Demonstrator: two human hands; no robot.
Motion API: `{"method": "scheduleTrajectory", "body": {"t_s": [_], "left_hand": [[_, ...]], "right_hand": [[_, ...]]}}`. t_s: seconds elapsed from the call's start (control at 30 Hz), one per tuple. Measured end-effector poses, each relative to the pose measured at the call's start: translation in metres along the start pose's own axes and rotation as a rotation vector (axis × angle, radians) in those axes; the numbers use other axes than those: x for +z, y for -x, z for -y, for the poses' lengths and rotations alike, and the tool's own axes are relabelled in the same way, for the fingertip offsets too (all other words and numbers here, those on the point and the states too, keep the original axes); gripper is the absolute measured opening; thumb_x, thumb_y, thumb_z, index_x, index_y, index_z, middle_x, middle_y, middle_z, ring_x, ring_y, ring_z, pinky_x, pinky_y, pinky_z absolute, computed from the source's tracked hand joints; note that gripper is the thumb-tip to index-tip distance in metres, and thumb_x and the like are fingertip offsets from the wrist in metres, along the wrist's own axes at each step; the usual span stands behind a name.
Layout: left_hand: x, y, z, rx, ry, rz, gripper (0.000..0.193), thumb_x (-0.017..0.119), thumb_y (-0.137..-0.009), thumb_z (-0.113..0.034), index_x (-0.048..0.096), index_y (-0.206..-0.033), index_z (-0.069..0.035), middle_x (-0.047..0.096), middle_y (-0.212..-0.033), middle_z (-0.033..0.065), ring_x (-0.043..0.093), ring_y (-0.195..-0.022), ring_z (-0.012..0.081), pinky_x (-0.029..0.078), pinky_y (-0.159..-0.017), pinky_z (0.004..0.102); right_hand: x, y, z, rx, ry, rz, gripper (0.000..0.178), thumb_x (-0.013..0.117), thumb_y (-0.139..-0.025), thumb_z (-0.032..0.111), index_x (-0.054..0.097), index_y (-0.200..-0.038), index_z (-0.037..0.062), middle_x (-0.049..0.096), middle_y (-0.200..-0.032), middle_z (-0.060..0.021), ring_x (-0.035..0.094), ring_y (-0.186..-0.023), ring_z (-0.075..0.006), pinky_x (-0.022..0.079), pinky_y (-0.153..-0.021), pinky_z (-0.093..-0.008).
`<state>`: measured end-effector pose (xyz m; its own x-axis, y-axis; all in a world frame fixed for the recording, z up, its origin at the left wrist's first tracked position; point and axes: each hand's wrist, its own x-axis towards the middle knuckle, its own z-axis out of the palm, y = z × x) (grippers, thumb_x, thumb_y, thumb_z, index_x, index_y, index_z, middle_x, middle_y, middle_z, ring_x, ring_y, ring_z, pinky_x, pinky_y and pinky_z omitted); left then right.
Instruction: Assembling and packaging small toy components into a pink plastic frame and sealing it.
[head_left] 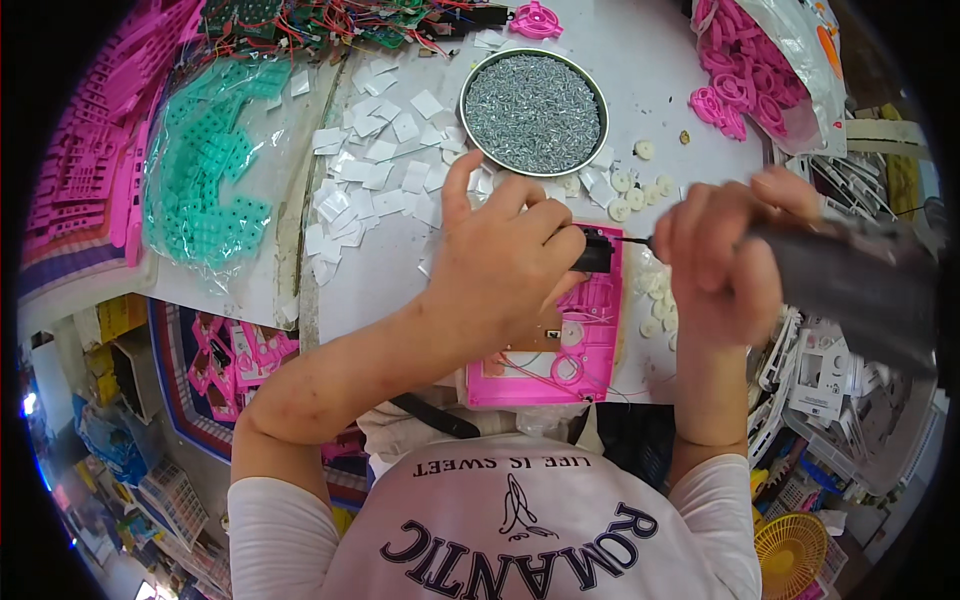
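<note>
A pink plastic casing [603,345] lies on the table in front of me, with thin wires, a brown board [537,338] and a small black box-shaped part [597,254] inside. My left hand [505,250] reaches over its left side; its fingers are curled and pinch the black part, and the little finger sticks up. Gripped in my right hand [720,255] is a dark electric screwdriver [845,280], blurred by motion. Its thin bit [632,240] points left at the casing's upper right corner, close to the black part. Whether the bit touches a screw cannot be made out.
Beyond the casing stands a round tin [535,112] full of small screws. White square pads [385,150] are scattered left of it, cream discs [620,208] right. A bag of teal parts [210,170], wired circuit boards [300,30] and a bag of pink parts [750,75] surround the work.
</note>
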<state>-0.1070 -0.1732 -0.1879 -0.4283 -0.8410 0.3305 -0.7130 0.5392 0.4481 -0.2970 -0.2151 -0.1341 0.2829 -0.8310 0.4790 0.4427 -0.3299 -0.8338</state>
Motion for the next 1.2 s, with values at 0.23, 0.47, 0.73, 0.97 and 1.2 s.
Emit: {"method": "scheduleTrajectory", "body": {"t_s": [0.23, 0.47, 0.73, 0.97, 1.2], "left_hand": [[0.000, 0.001, -0.001, 0.010, -0.002, -0.020, 0.030, 0.082, -0.071, -0.027, 0.068, -0.094, -0.015, 0.064, -0.102, -0.0044, 0.057, -0.108, 0.0200, 0.018, -0.110, 0.0638], [0.007, -0.012, 0.009, 0.085, 0.228, 0.084, 0.033, 0.080, -0.074, -0.021, 0.064, -0.100, -0.009, 0.064, -0.099, 0.0076, 0.059, -0.105, 0.0274, 0.040, -0.105, 0.0475], [-0.131, 0.047, 0.030, -0.106, 0.369, 0.009, 0.042, 0.074, -0.072, 0.002, 0.060, -0.111, -0.004, 0.064, -0.124, 0.0195, 0.063, -0.110, 0.0324, 0.049, -0.097, 0.0418], [-0.222, 0.161, 0.019, -0.625, -0.300, 0.709, 0.066, 0.081, -0.064, -0.005, 0.058, -0.126, -0.004, 0.059, -0.125, 0.0167, 0.054, -0.120, 0.0395, 0.038, -0.109, 0.0498], [-0.144, 0.127, 0.006, -0.246, 0.053, 0.352, 0.050, 0.080, -0.075, -0.007, 0.062, -0.122, -0.003, 0.065, -0.120, 0.0175, 0.065, -0.101, 0.0367, 0.053, -0.087, 0.0430]], "right_hand": [[-0.002, 0.010, -0.025, 0.084, 0.112, -0.070, 0.027, 0.068, -0.089, 0.009, 0.050, -0.107, 0.0018, 0.053, -0.069, -0.0039, 0.049, -0.054, -0.0121, 0.046, -0.053, -0.0304], [-0.019, -0.007, -0.034, 0.176, 0.139, 0.221, 0.040, 0.077, -0.089, 0.025, 0.052, -0.111, 0.0028, 0.052, -0.063, -0.0039, 0.050, -0.054, -0.0138, 0.044, -0.052, -0.0301], [-0.150, -0.057, 0.013, 0.287, 0.843, -0.120, 0.043, 0.069, -0.091, 0.014, 0.062, -0.132, 0.0041, 0.072, -0.110, -0.0112, 0.066, -0.102, -0.0240, 0.052, -0.088, -0.0375], [-0.253, -0.037, -0.052, 0.089, 1.819, 0.180, 0.031, 0.072, -0.081, 0.013, 0.070, -0.112, 0.0134, 0.070, -0.101, -0.0129, 0.066, -0.092, -0.0381, 0.054, -0.083, -0.0475], [-0.245, -0.003, -0.004, 0.291, 1.703, -0.086, 0.031, 0.072, -0.081, 0.015, 0.067, -0.110, 0.0064, 0.070, -0.097, -0.0122, 0.068, -0.086, -0.0279, 0.055, -0.075, -0.0393]]}}
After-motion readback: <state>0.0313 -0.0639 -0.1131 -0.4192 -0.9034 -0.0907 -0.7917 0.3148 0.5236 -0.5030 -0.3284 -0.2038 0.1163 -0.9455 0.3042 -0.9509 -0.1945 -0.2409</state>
